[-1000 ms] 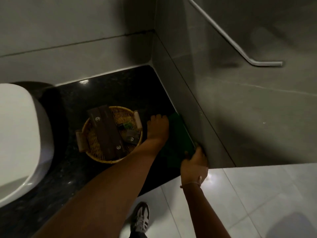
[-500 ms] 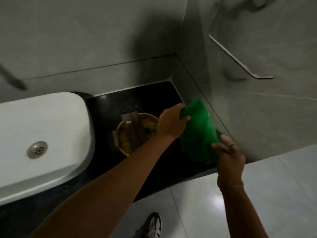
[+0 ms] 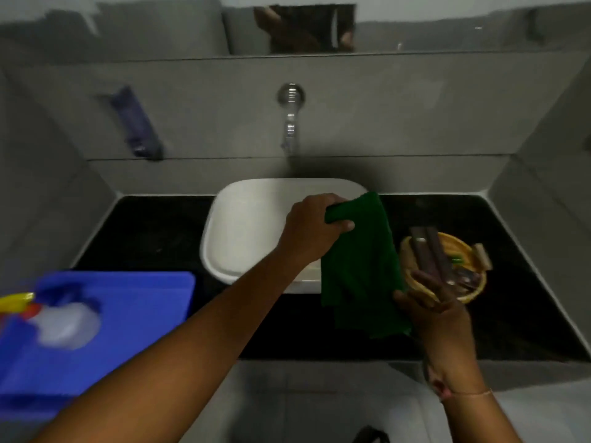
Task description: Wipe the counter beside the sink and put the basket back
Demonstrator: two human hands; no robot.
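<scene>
Left hand (image 3: 315,228) gripping green cloth (image 3: 361,270), right hand (image 3: 431,311) pinching its lower edge

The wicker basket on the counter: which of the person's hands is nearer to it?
Right. The right hand overlaps the wicker basket at its near-left rim, holding the green cloth's lower edge. The left hand grips the cloth's top over the sink, farther left.
</scene>
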